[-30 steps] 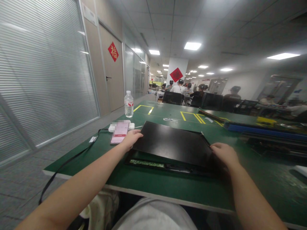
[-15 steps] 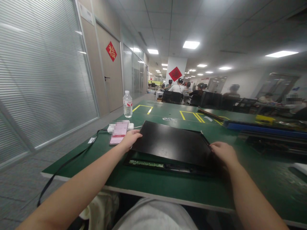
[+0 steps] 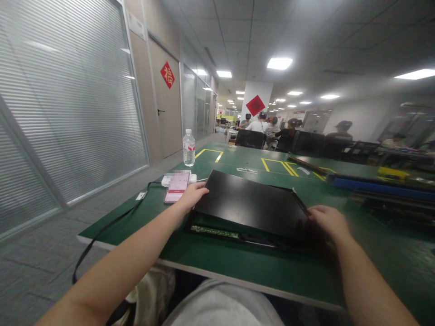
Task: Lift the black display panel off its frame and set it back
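A flat black display panel [image 3: 251, 199] lies tilted over a dark frame in front of me on the green table. My left hand [image 3: 195, 195] is closed on the panel's left edge, thumb on top. My right hand [image 3: 329, 219] is closed at the right side, its fingers pinching the edge there; whether it grips the panel alone or the frame too, I cannot tell. Along the near edge a narrow green circuit board [image 3: 214, 232] shows in the dark frame [image 3: 268, 244] beneath. The phone [image 3: 176, 186] lies just beyond my left hand.
A water bottle [image 3: 189, 148] stands at the far left of the table [image 3: 210, 265]. A black strap [image 3: 112, 233] hangs over the left edge. Long dark and blue strips [image 3: 367, 183] lie at the right. Several people sit at farther tables, near black chairs [image 3: 250, 138].
The whole view has shifted, so the scene sits slightly farther right. Both hands keep their hold on the panel's sides, with little visible movement of the panel against the table.
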Demonstrator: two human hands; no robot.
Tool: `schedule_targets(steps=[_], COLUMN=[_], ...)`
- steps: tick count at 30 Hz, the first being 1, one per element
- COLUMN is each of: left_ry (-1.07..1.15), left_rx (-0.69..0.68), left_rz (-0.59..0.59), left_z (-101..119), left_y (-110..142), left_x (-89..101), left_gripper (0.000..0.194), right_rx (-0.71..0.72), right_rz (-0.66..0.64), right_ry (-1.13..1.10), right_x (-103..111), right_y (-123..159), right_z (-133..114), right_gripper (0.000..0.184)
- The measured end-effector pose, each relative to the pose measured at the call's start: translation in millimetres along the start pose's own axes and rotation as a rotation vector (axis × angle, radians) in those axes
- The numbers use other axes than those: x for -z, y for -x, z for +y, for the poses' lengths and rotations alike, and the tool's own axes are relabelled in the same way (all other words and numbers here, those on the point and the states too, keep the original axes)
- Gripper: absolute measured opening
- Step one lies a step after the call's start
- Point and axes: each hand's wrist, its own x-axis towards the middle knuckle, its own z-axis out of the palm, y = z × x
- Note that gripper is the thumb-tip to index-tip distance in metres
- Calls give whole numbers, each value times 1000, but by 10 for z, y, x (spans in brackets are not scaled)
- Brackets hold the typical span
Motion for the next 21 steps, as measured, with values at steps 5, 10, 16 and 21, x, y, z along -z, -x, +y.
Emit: schedule_targets(steps=[5,10,16,21], left_ry=[-146,-360,-577,-734], left_rx=[-16,-55,-140,-207], left_rz=[-40,-36,-25,-42], left_z=[-71,-158,-192,-207], left_y=[-60,-112,-145,-165], left_x=[34,57,93,96], left_gripper=[32,24,20,12], right_rx=[-23,-27,-4,-7], right_rz=[-24,-23,-6,-11], right_ry=[-8,1,-25,-23], right_x=[38,79,40,20], right_y=[43,94,37,6], right_z=[-38,-96,-43,-11], right_gripper=[30,28,29,30])
